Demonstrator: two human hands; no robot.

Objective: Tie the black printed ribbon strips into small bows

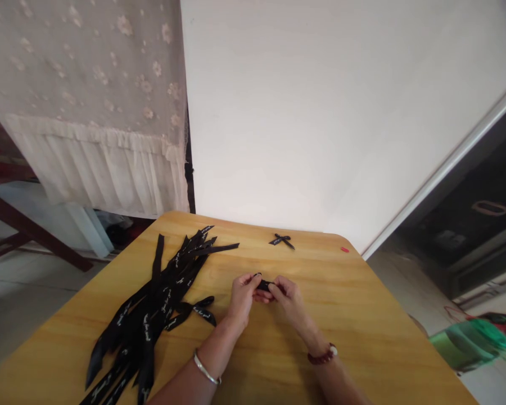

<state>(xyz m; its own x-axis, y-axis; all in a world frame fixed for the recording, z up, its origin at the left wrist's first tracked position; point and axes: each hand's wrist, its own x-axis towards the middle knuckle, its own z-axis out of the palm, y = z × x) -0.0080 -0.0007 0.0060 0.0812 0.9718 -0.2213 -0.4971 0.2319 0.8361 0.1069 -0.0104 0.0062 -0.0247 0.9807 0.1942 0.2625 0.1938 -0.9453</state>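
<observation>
Between my two hands, above the middle of the wooden table, is a small piece of black ribbon. My left hand pinches its left end, and my right hand pinches its right end. The fingers cover much of the ribbon, so its exact shape is hard to make out. A heap of black ribbon strips with white lettering lies left of my hands. One looped ribbon rests at the heap's right side. Farther back lies a black ribbon bow with its tails spread.
A small red object lies near the table's back right corner. Behind the table stands a white panel, with a lace curtain to its left. A green translucent container is beyond the right edge.
</observation>
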